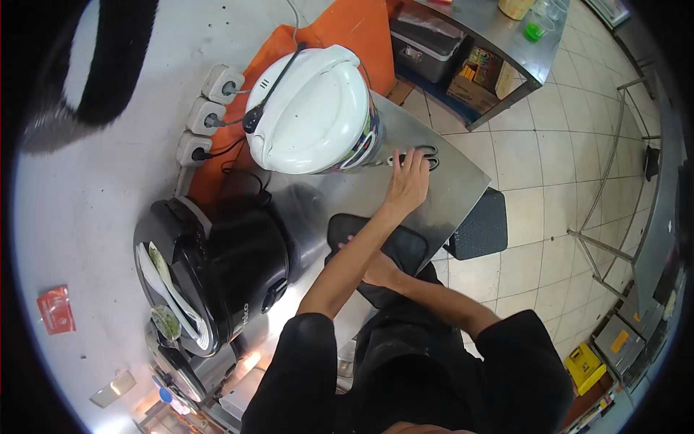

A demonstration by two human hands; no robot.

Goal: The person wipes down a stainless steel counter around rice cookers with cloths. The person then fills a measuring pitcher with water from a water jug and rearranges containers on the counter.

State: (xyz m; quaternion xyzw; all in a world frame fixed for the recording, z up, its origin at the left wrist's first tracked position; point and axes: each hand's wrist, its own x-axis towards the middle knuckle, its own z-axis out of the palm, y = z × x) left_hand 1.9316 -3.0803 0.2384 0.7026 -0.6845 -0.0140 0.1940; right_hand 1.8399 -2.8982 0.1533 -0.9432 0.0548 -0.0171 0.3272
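My left hand [408, 179] reaches across the steel table, its fingers closed on a pair of scissors [432, 160]. The dark looped handles show beyond my fingers, and the blades are mostly covered. Close by stands a large white-lidded rice cooker [318, 108]. Partly behind my left forearm, my right hand [379, 270] grips a black tray [408, 249] near the table's front edge. Fingertips show at the tray's left side; the rest of that grip is hidden.
A black rice cooker [246, 271] with a white rice paddle [170, 289] on top stands left. Power sockets [204, 116] line the wall, with cords trailing. A black stool [481, 226] is beside the steel table [455, 184]. Another steel counter [506, 36] stands beyond.
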